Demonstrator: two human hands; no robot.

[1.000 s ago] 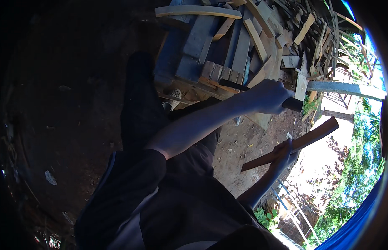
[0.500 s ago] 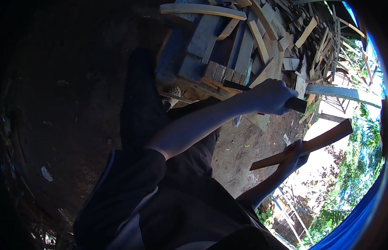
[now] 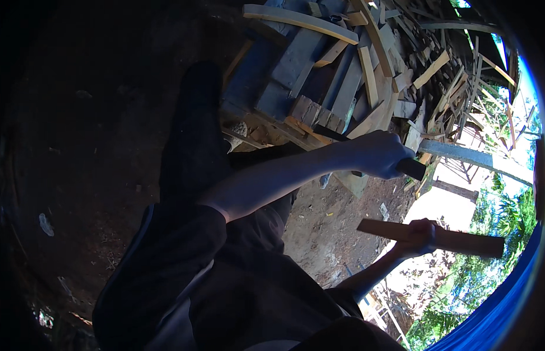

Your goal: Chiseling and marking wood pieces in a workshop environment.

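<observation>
Now lying flatter than half a second ago, tilting less steeply: wooden stick (image 3: 436, 237) at lower right of the frame, pinched in the curled right hand (image 3: 420, 237). Gripping a dark tool handle (image 3: 410, 168) at centre right, fingers wrapped tight: left hand (image 3: 378, 155). Filling the upper middle behind: heap of wooden planks (image 3: 343, 76).

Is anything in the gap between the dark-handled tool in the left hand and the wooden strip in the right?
Nothing visible. The left hand grips the dark-handled tool above, the right hand holds the wooden strip below, and only distant bare ground shows between them. The scrap wood pile lies beyond, off to the side.
</observation>
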